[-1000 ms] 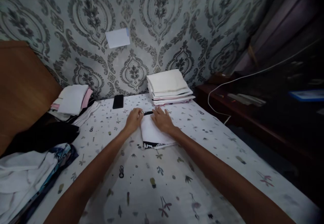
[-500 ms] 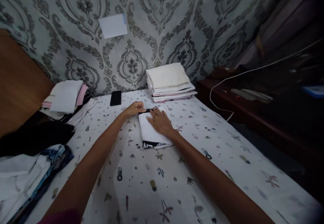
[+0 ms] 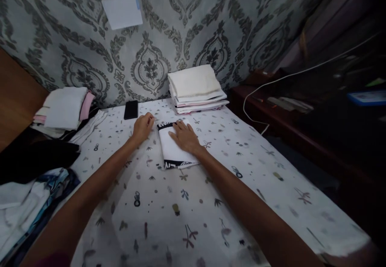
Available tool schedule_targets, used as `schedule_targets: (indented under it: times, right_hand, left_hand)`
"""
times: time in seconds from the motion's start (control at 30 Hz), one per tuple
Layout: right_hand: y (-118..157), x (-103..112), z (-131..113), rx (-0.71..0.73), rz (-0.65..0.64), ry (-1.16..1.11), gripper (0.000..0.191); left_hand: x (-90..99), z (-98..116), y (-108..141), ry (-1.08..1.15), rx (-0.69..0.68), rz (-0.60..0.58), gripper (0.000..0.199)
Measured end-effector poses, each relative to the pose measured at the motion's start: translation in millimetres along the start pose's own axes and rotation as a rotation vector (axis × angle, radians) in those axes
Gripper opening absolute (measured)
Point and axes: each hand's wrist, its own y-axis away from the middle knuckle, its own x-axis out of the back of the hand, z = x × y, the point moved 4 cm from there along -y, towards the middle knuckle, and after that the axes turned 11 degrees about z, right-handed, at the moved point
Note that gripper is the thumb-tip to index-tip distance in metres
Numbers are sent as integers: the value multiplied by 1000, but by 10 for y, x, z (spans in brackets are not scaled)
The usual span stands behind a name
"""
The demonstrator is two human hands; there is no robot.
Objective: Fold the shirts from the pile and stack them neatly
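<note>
A folded white garment point(image 3: 170, 145) with black bands and white lettering along its far and near edges lies on the patterned bedsheet point(image 3: 163, 226). My right hand point(image 3: 185, 137) rests flat on its upper right part, fingers stretched out and covering some of the far band. Just left of the garment, apart from it, is my left hand point(image 3: 142, 127). Its fingers are curled in, with nothing visible in them, and it hovers on or close above the sheet.
Behind stands a stack of folded cloths point(image 3: 196, 88) against the patterned wall. A black phone point(image 3: 130, 109) lies to its left. Further left are more folded cloths point(image 3: 64, 108) and a heap of loose clothes point(image 3: 27, 202). A white cable point(image 3: 271, 83) crosses the dark furniture at right.
My left hand has let go of the garment's far left corner and moved left, uncovering the lettering there. My right hand stays flat on the garment. The view has shifted slightly.
</note>
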Motion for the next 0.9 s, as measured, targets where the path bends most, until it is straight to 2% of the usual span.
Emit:
schedule_targets:
  times: [0.13,0.2,0.27,0.33,0.43,0.57,0.67,0.73,0.8,0.9]
  right_hand:
    - [-10,-20,3,-10,0,-17,65]
    - [-9,-21,2,-21,-6,-29,65]
    - [-9,-14,-3,-28,-6,-36,63]
    - [-9,2,-10,-26,-2,-34,62]
    - [-1,37,-30,-16,-9,-10,62]
    - [33,86,-73,-6,-18,16,62]
    - [22,83,-57,-21,-7,36,60]
    - [-23,89,-15,-31,13,-2,55]
    - [-92,131,66,-59,37,-59,51]
    - [-237,249,235,-117,42,-109,49]
  left_hand:
    - [70,658,750,-54,-351,-197,27]
    - [69,864,1068,-142,-434,-274,28]
    - [48,946,1258,-262,-429,-316,20]
    - [18,951,1327,-358,-349,-333,13]
    - [-29,954,1337,-427,-207,-358,18]
    - [-52,1030,1394,-472,-146,-438,26]
    - [32,1038,1413,-424,-127,-459,27]
    - [151,1000,1372,-337,-51,-428,27]
    - [273,936,1307,-186,119,-392,32]
    - [312,830,1232,135,505,-401,54]
